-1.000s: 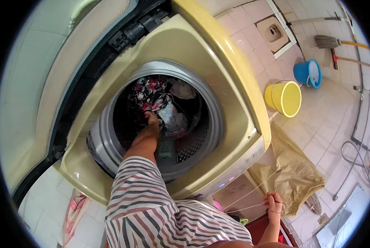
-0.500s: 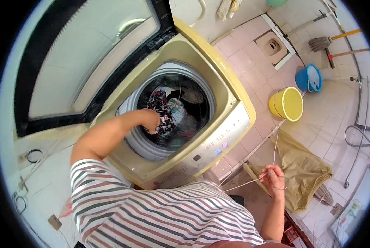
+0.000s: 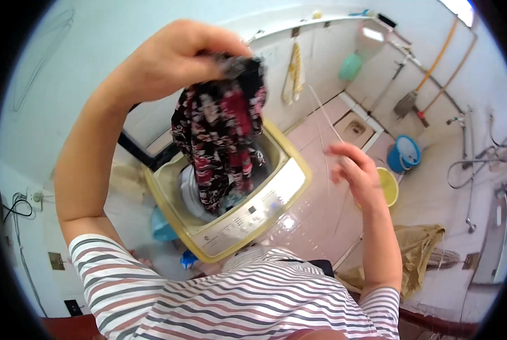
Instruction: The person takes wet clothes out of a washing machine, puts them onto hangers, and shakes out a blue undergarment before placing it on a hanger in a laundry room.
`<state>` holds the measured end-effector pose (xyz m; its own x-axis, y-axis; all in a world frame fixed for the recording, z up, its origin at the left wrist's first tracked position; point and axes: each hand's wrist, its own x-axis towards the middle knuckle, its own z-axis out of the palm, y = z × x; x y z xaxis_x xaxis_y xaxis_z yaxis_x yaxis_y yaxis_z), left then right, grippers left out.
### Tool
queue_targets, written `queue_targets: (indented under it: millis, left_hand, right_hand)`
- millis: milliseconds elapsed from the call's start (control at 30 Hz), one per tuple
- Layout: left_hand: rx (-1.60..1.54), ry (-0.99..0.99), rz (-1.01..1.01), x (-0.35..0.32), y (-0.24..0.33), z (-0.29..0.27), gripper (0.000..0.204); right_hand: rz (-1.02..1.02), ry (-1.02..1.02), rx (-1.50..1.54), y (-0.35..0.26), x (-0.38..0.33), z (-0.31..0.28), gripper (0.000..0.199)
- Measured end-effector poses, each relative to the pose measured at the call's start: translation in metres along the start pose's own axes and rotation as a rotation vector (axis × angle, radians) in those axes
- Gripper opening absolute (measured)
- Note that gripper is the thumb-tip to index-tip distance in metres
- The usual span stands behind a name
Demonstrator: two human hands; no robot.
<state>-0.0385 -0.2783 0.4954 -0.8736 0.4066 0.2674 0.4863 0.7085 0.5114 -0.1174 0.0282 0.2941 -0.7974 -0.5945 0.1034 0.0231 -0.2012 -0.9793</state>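
My left hand is raised high, its fingers closed on the top of a black garment with a red and pink floral print. The cloth hangs down over the opening of a yellow-rimmed top-loading washing machine. It covers most of the tub, where some light blue cloth shows below it. To the right, my right hand is lifted and a little blurred. Its fingers are pinched together at a thin white cord, which runs up and away from them.
Behind the garment, the machine's dark-framed lid stands open. A yellow bucket and a blue bucket are on the tiled floor, near a squat toilet. Mops lean at the far right. A brown cloth sheet lies nearer.
My left hand has come up out of the tub, lifting the floral garment. My right hand has risen and moved farther away with the cord. The view has shifted, showing more wall.
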Motion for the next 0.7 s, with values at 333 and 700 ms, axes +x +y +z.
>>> queue_targets:
  millis: [333,700]
  left_hand:
    - [0.038,0.244,0.563,0.1,0.124,0.086,0.022]
    - [-0.842,-0.172,0.494,0.135,0.138,0.196,0.04]
  right_hand:
    - [-0.213,0.271,-0.488,-0.107,-0.006,-0.048,0.01]
    - [-0.579,0.345,-0.318,-0.235,-0.077,-0.122,0.02]
